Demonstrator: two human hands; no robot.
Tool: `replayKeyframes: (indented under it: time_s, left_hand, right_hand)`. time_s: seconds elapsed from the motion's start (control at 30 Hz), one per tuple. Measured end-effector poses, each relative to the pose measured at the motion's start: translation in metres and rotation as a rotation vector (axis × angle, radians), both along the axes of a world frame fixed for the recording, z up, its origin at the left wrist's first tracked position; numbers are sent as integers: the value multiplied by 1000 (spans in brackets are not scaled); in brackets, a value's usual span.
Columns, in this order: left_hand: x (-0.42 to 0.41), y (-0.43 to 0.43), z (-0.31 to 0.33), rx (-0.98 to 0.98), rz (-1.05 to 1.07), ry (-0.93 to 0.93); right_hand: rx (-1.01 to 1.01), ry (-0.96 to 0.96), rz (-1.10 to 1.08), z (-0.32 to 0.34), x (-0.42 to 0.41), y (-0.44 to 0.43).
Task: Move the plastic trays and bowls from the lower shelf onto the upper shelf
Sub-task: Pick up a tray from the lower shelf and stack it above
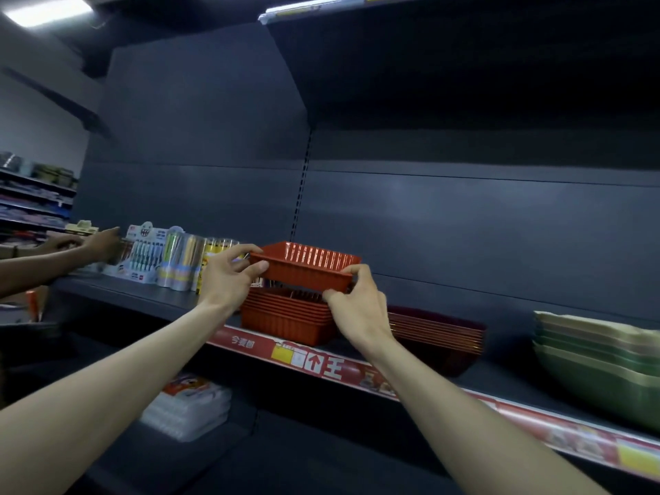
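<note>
— Two hands on one tray?

— Yes. The left hand (228, 276) pinches the left end of the red tray (307, 266), fingers over the rim and thumb beneath. The right hand (360, 312) grips the near right corner in the same way.

— Where is the tray?

— In the air, slightly tilted, just above a stack of red trays (285, 317) that stands on the dark grey shelf (143, 294). A gap shows between the two.

— What else is on that shelf?

— Right of the stack sits a stack of dark maroon bowls (435, 337), and further right a stack of green bowls (600, 362). To the left stand toothbrush packs (146, 251). A red price strip (321, 366) runs along the front edge.

— And below?

— A lower shelf (160, 455) in shadow, holding clear plastic packs (189, 409).

— The room?

— A dim shop aisle. Dark grey back panels (464, 226) rise behind the shelf, with a slotted upright (303, 180) between them, and another shelf's edge (303, 7) shows at the top. A ceiling light (46, 10) glows at top left. At far left another person's hand (103, 244) reaches among the goods, in front of further shelving (35, 194) with blurred stock.
</note>
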State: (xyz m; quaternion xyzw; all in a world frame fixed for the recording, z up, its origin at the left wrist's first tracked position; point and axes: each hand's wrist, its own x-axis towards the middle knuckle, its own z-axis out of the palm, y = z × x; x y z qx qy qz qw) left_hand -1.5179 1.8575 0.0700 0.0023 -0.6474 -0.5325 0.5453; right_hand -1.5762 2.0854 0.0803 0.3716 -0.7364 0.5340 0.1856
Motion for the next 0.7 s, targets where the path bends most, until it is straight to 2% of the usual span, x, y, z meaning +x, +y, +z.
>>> replayKeyframes:
  time_s: [0.27,0.7]
  left_hand:
    - [-35,-33,-10,-38,137,-134]
    - [-45,-40,-31,-18,82,-229]
  right_hand:
    - [223,-43,6,-11,-22,-23]
    - [291,9,-47,-30,-28,-34]
